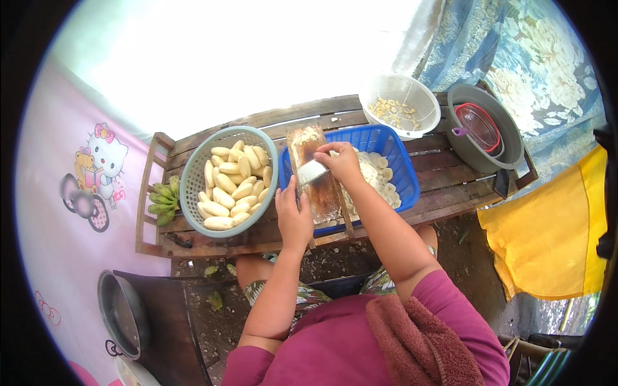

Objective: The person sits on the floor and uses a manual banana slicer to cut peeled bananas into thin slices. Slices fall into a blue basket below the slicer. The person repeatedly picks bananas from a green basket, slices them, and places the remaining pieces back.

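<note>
A long wooden slicer board (326, 201) with a bright metal plate (312, 172) across its middle lies tilted over a blue plastic basket (407, 172). My left hand (294, 219) grips the board's left edge, thumb on top and fingers along the side. Over the plate's right end, my right hand (342, 166) is closed with bent fingers; whatever is under them is hidden. Pale round banana slices (380, 177) fill the basket beneath the board. To the left, a grey-green colander (187, 186) holds many whole peeled bananas (225, 182).
Everything stands on a slatted wooden bench (444, 175). Green unpeeled bananas (164, 201) lie at its left end. A white strainer (421, 103) with some slices stands behind, and a grey basin (512, 128) with a red-rimmed strainer (477, 125) at right. Another metal basin (122, 314) is lower left.
</note>
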Demonstrator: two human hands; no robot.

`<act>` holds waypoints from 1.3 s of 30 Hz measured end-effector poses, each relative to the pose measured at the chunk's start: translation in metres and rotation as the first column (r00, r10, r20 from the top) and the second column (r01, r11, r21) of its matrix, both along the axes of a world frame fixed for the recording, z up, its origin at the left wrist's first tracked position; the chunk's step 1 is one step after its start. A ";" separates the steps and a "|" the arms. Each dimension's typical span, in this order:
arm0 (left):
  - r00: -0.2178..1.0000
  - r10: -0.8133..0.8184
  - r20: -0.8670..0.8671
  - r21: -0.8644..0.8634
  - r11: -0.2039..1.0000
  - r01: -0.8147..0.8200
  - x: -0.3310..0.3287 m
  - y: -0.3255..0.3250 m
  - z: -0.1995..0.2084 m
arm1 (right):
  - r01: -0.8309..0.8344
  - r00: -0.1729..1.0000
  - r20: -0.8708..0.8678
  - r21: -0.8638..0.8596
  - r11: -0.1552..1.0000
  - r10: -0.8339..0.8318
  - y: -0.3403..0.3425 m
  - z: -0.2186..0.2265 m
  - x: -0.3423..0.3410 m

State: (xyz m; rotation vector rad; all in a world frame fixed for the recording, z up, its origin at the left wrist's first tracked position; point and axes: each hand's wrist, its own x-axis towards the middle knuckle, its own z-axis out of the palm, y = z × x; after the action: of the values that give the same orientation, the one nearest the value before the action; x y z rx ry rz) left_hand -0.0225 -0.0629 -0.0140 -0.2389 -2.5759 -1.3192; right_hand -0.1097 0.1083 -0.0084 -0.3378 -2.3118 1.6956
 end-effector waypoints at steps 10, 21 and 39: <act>0.999 0.016 0.036 0.009 1.000 -0.016 0.000 0.000 0.000 | 0.127 0.946 -0.294 0.725 0.677 0.137 -0.016 0.031 0.037; 1.000 0.021 0.005 -0.142 0.990 -0.020 -0.008 -0.004 0.001 | 0.105 0.971 -0.241 0.470 0.877 0.013 0.092 0.110 -0.013; 0.987 0.044 0.152 0.021 0.999 -0.047 -0.054 -0.078 0.074 | -0.313 0.948 0.141 0.581 0.752 0.286 0.069 0.015 0.036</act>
State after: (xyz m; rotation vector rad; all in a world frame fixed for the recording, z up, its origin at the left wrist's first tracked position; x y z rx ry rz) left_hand -0.0764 -0.1404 0.0597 -0.0777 -2.6693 -1.4019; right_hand -0.0734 0.1777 0.0068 0.1401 -2.8942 0.9577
